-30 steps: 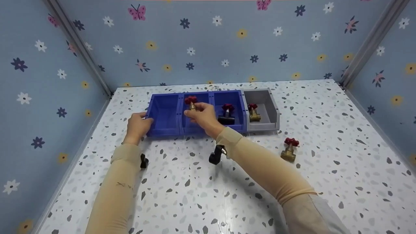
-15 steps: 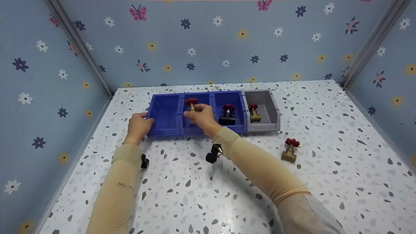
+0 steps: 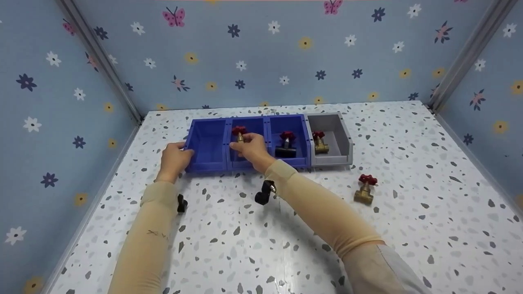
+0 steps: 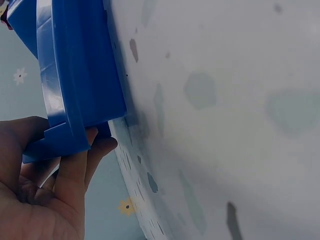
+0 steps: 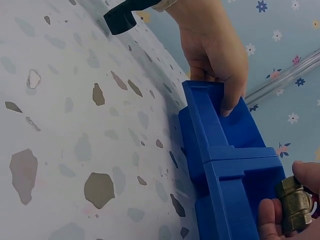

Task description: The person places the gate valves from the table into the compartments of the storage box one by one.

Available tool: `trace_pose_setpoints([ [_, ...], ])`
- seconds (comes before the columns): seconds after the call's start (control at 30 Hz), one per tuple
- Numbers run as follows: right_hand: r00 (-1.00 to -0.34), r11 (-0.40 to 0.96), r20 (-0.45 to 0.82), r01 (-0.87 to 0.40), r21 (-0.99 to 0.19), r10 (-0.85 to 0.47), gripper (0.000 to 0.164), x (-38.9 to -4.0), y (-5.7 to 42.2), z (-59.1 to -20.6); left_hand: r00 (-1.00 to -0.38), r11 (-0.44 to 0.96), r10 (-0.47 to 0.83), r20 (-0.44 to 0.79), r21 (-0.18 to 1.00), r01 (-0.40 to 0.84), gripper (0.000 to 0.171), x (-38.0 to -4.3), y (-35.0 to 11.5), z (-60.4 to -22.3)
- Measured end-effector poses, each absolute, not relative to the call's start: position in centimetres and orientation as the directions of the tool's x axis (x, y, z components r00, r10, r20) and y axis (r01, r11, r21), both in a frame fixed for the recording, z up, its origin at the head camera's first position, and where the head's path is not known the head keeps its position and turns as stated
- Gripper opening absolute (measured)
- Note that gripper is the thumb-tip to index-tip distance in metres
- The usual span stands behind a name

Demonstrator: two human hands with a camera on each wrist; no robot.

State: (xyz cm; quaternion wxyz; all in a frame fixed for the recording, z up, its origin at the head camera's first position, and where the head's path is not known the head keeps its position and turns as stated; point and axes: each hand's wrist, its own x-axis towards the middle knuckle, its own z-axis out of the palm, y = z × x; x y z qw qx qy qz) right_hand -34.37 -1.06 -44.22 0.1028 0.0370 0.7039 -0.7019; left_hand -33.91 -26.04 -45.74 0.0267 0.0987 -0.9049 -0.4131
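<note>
My left hand (image 3: pixel 173 159) grips the outer side wall of the leftmost blue bin (image 3: pixel 206 166), its thumb inside the wall and fingers outside, as the right wrist view shows. My right hand (image 3: pixel 254 150) pinches a brass gate valve (image 5: pixel 296 206) by its body between thumb and fingers. The valve's red handwheel (image 3: pixel 239 130) points up and away, over the second blue bin (image 3: pixel 238 165). In the third blue bin (image 3: pixel 298 160) lies a valve with a black body (image 3: pixel 286 152) and red handwheel. A brass valve (image 3: pixel 321 147) lies in the grey bin (image 3: pixel 333 160).
Another brass valve (image 3: pixel 363 197) with a red handwheel stands on the speckled tabletop (image 3: pixel 412 228), right of the bins. The bins stand joined in a row. Black mounts (image 3: pixel 263 192) sit at both wrists. Flowered panels (image 3: pixel 261 53) enclose the table at the back and sides.
My right hand and the valve have come slightly down and toward me above the second bin, and the right forearm has shifted left. The left hand keeps its hold on the leftmost bin.
</note>
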Motion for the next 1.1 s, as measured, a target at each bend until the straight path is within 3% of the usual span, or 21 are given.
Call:
trace_pose_setpoints([
  [0.77, -0.957, 0.086, -0.263, 0.254, -0.963, -0.122, 0.058, -35.8, -1.2, -44.4, -0.979, 0.640, -0.199, -0.048, 0.750, -0.167, 0.052, -34.1, -26.2, -45.7],
  [1.1, -0.946, 0.006, -0.277, 0.280, -0.960, -0.171, 0.051, -36.3, -1.1, -44.7, -0.978, 0.644, -0.201, -0.060, 0.744, -0.178, 0.053, -33.9, -26.2, -45.8],
])
